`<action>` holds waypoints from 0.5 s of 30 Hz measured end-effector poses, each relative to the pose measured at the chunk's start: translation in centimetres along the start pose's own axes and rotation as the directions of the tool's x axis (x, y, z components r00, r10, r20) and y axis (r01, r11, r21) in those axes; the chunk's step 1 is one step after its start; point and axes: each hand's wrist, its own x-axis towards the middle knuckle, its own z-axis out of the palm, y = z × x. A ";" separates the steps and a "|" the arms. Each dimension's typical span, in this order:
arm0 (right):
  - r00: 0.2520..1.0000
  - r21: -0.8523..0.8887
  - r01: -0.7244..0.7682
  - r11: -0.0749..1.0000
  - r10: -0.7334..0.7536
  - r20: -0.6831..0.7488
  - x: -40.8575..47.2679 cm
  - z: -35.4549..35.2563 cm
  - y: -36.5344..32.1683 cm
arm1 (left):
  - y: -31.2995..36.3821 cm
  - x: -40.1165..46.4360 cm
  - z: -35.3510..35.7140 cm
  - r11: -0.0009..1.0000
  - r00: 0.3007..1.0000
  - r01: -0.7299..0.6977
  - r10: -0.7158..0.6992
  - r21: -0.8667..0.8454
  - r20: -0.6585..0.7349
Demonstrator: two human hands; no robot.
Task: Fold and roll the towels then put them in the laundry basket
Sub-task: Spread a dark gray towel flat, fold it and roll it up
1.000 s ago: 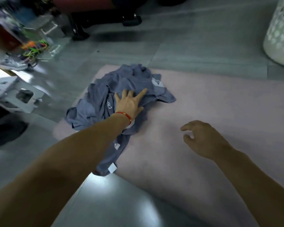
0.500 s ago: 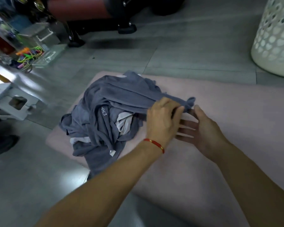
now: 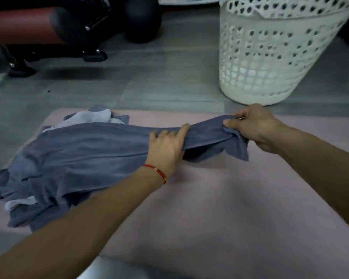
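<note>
A pile of blue-grey towels (image 3: 48, 174) lies on the left part of a pink mat (image 3: 220, 208) on the floor. One blue-grey towel (image 3: 109, 141) is stretched out of the pile towards the right. My right hand (image 3: 254, 127) pinches its right end, thumb on top. My left hand (image 3: 167, 150), with a red bracelet at the wrist, grips the same towel a little left of that, fingers curled over its upper edge. A white perforated laundry basket (image 3: 270, 57) stands on the floor beyond the mat at the upper right.
A lighter grey cloth (image 3: 93, 117) peeks out at the back of the pile. A dark red padded bench on black legs (image 3: 48, 31) and a black ball (image 3: 141, 19) stand on the grey tiled floor at the back left.
Both hands have taken hold of one towel's end and pulled it right, out of the pile, so it now lies stretched across the mat. The view has swung right, bringing the basket closer.
</note>
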 end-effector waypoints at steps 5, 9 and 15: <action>0.998 -0.283 -0.001 0.959 -0.015 -0.053 -3.6 -12.4 3.0 | 8.2 7.1 -2.8 0.929 0.982 -0.156 0.184 -0.335 0.052; 0.990 -0.320 -0.046 0.946 0.001 -0.138 -6.8 -20.8 6.7 | 13.6 12.8 -3.4 0.847 0.953 -0.214 0.290 -0.486 0.086; 0.983 -0.143 -0.178 0.974 0.170 -0.063 -9.9 -25.7 16.4 | 17.7 14.8 -2.9 0.837 0.876 -0.349 0.451 -0.422 0.171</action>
